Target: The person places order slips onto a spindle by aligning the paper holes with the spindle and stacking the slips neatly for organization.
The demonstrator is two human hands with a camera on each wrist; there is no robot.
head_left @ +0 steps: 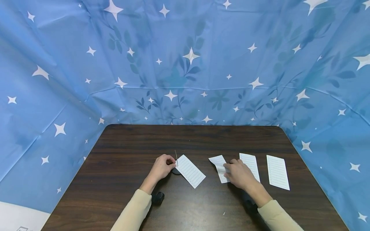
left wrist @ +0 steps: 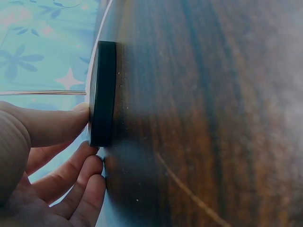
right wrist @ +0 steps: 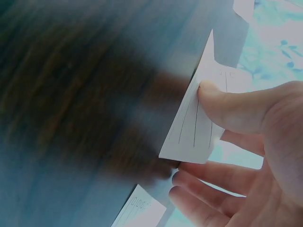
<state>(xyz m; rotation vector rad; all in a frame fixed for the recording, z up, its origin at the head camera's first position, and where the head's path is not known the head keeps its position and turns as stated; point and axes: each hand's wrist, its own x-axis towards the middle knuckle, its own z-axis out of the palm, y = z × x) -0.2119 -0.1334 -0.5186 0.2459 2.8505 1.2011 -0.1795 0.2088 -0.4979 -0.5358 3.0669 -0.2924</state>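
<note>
A bill spike stands on the table, with a round black base (left wrist: 105,94) and a thin upright metal rod (left wrist: 42,92). My left hand (head_left: 163,165) pinches the base's edge, thumb on top and fingertips by its side. One lined paper slip (head_left: 191,172) lies over the base, its upper left corner at the rod; I cannot tell whether the rod pierces it. To the right, my right hand (head_left: 240,173) pinches another lined slip (right wrist: 194,132) between thumb and fingers. That slip is bent, with its top left corner (head_left: 216,159) lifted.
Two more lined slips lie at the right, one partly behind the right hand (head_left: 251,163) and one farther right (head_left: 278,172). A tiny white scrap (head_left: 224,213) sits near the front. Blue star-patterned cloth (head_left: 185,64) hangs behind the dark wooden table (head_left: 130,141).
</note>
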